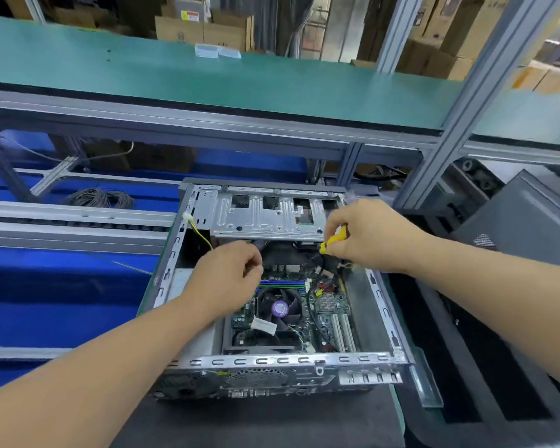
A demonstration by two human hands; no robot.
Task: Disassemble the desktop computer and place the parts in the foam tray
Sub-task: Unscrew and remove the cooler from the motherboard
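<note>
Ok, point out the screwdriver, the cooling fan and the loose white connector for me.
screwdriver (335,238), head view, on its yellow handle.
cooling fan (280,308), head view, on its purple hub sticker.
white connector (187,217), head view, on the plug body above its yellow wires.

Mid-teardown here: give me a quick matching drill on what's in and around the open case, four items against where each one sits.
Things:
1. screwdriver
2. CPU fan
3. drive cage
4. coiled cable

Places:
A. outside the case, far left
B. far end of the case
C. in the right hand
D. on the motherboard, middle of the case

Pairs: 1-C, 2-D, 3-B, 4-A
</note>
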